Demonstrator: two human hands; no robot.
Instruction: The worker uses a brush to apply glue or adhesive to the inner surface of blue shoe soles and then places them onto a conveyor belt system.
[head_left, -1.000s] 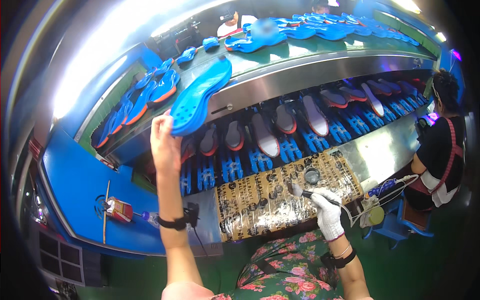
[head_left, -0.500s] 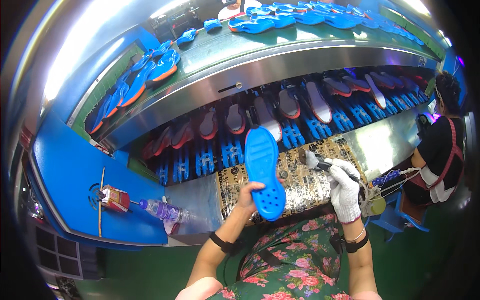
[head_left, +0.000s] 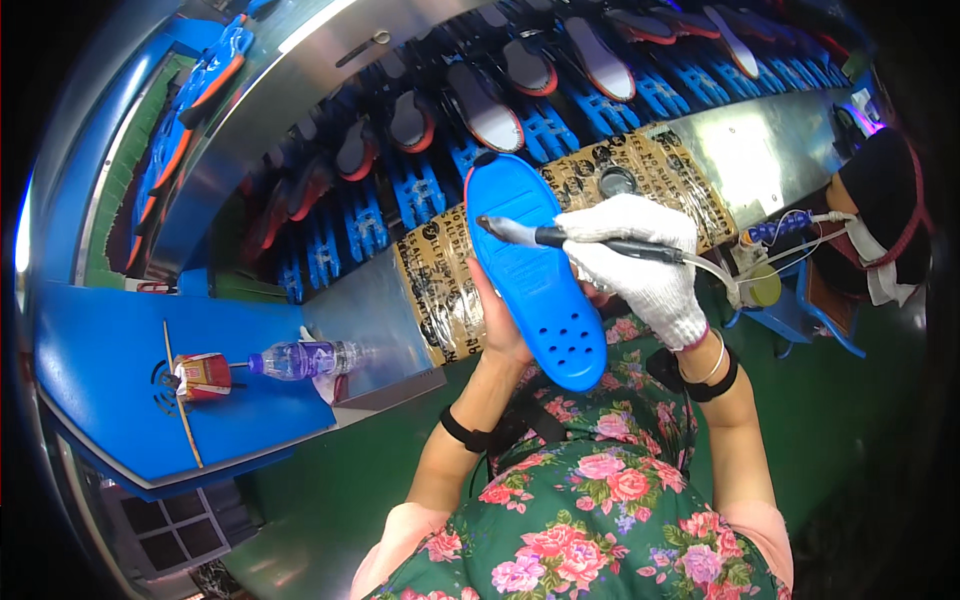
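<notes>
A long blue insole (head_left: 530,265), with a group of small holes at its heel, rests across my bare left hand (head_left: 500,322). My thumb lies along its left edge and the other fingers are mostly hidden beneath. In my right hand (head_left: 635,265), which wears a white knitted glove, is a brush (head_left: 513,232) with a black handle. A pale hose (head_left: 718,277) runs from the handle's rear end toward the right. The brush tip is over the upper left part of the insole and appears to touch it.
Ahead, a row of blue clamps (head_left: 418,192) and dark, red-edged soles (head_left: 487,108) fills the machine. A tape-covered board (head_left: 430,285) lies below, bearing a round dark cup (head_left: 617,181). A plastic bottle (head_left: 300,360) and red box (head_left: 203,377) lie left; a co-worker (head_left: 875,215) sits right.
The brush has come left from beside the insole to over it. The insole has tilted and shifted right, nearer my right hand. My view has turned lower.
</notes>
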